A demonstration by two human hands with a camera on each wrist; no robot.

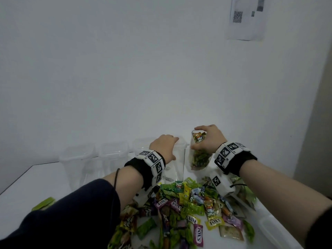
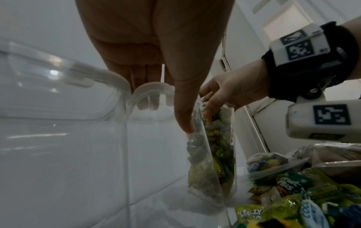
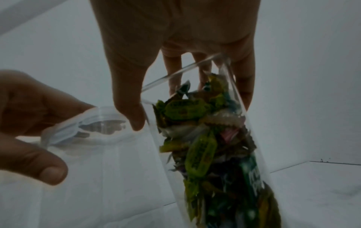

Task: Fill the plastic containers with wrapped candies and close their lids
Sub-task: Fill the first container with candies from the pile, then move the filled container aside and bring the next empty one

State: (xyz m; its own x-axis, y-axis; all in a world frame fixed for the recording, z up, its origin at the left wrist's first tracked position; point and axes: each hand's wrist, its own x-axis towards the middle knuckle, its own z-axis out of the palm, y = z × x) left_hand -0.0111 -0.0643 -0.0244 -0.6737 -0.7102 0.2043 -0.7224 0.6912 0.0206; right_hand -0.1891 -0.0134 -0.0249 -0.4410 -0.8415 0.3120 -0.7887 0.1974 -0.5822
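Note:
A clear container packed with wrapped candies (image 1: 198, 156) (image 2: 218, 155) (image 3: 205, 146) leans at a tilt, its top without a lid. My right hand (image 1: 201, 139) (image 3: 187, 98) grips it near the rim, thumb on one side and fingers on the other. Just left of it stands an empty clear container (image 1: 177, 164) (image 2: 152, 138) with a lid (image 1: 179, 141) (image 3: 87, 123) on top. My left hand (image 1: 170, 148) (image 2: 166, 111) curls over that lid, thumb down the side. A heap of loose wrapped candies (image 1: 188, 203) (image 2: 293, 192) lies in front.
Three more empty lidded containers (image 1: 113, 153) line the back left of the white table (image 1: 53, 177), against the wall. One green candy (image 1: 43, 203) lies apart at the left. A clear plastic piece (image 1: 274, 229) sits at the near right edge.

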